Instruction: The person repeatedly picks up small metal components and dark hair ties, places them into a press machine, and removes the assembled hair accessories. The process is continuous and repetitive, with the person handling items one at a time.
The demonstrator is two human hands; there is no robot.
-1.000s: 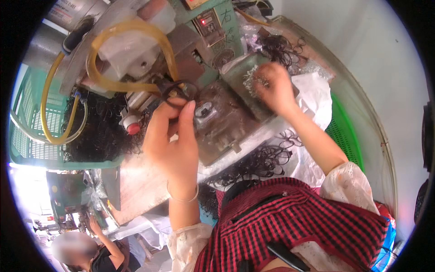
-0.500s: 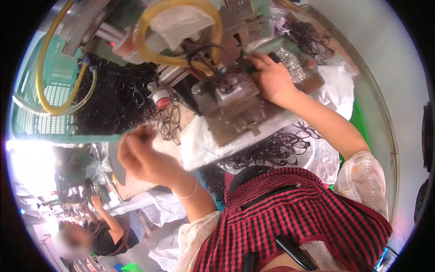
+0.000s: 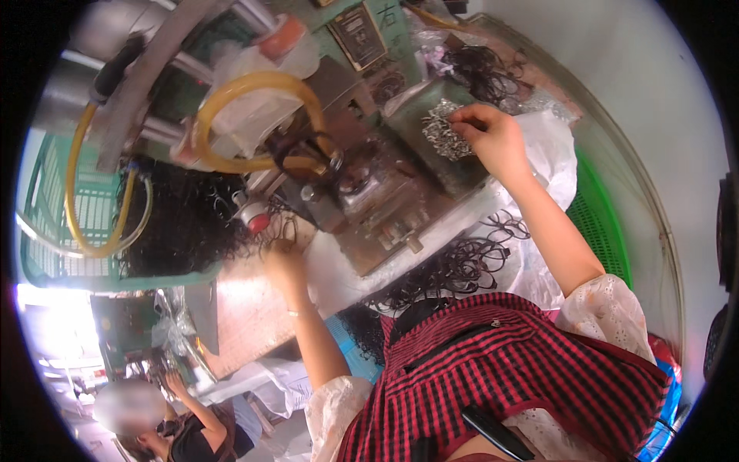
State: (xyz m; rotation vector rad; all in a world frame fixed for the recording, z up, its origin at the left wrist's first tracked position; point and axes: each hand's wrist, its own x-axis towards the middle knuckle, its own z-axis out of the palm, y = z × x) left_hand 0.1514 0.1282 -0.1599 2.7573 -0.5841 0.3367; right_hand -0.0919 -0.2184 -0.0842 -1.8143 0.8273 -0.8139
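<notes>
My right hand (image 3: 500, 146) is over a heap of small shiny metal pieces (image 3: 445, 131) in a dark green tray (image 3: 416, 127). Its fingers are closed in a pinch at the heap's edge; what is between them is too small to make out. My left hand (image 3: 285, 266), smeared by motion, reaches toward loose black rings (image 3: 283, 229) on the table, its fingertips unclear. Between my hands stands a metal press with a worn steel base (image 3: 385, 189). A dark loop (image 3: 296, 150) hangs at its working head, under a yellow hose (image 3: 254, 85).
A green basket (image 3: 77, 266) on the left carries a large heap of black rings (image 3: 177, 208). A red-capped button (image 3: 255, 222) sits beside the press. More black rings (image 3: 454, 266) lie in front of me. Another person (image 3: 200, 431) works at the lower left. A wall (image 3: 639, 115) bounds the right.
My right hand has gone from the side of the press to the metal pieces in the tray. My left hand has moved rightward to the loose rings. The whole view has shifted.
</notes>
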